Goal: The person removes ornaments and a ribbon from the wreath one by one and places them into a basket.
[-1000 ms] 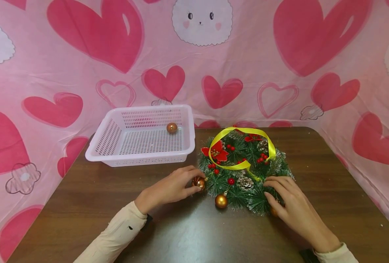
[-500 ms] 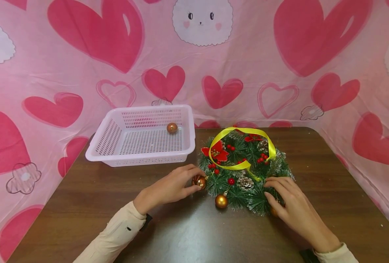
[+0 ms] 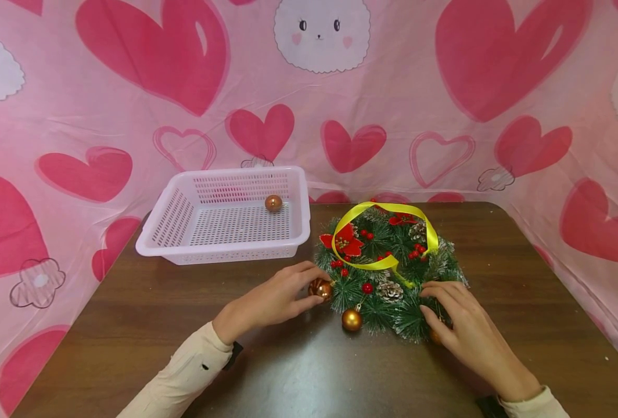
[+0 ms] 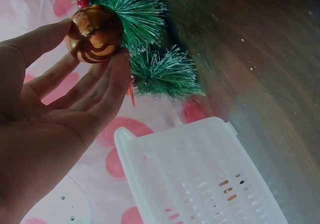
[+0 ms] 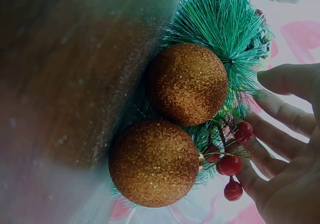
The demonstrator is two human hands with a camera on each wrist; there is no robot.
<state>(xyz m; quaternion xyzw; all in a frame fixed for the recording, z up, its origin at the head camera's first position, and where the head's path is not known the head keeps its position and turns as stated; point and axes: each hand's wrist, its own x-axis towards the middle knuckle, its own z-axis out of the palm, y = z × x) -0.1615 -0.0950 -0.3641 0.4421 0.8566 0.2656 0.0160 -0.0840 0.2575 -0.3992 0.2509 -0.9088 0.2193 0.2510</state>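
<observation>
In the head view my left hand [image 3: 277,296] pinches a shiny copper Christmas bauble [image 3: 320,289] between thumb and fingers, at the left edge of a green wreath [image 3: 377,313]. The left wrist view shows this bauble [image 4: 95,34] at my fingertips, close to the frosted needles. On the wreath's right side rests my right hand [image 3: 463,331], its fingers among the needles and the thumb apart. Two glittery copper baubles [image 5: 187,84] and red berries [image 5: 231,165] lie beside that hand in the right wrist view. A gold bauble [image 3: 351,320] hangs at the wreath's front.
A white perforated plastic basket [image 3: 225,253] stands left of the wreath, with one copper bauble [image 3: 273,203] inside. Across the wreath lies a loop of yellow ribbon [image 3: 374,265]. Behind the brown table [image 3: 298,377] hangs a pink cloth [image 3: 392,87] with hearts.
My left hand has shifted slightly right with the copper bauble, toward the wreath. My right hand stays in place.
</observation>
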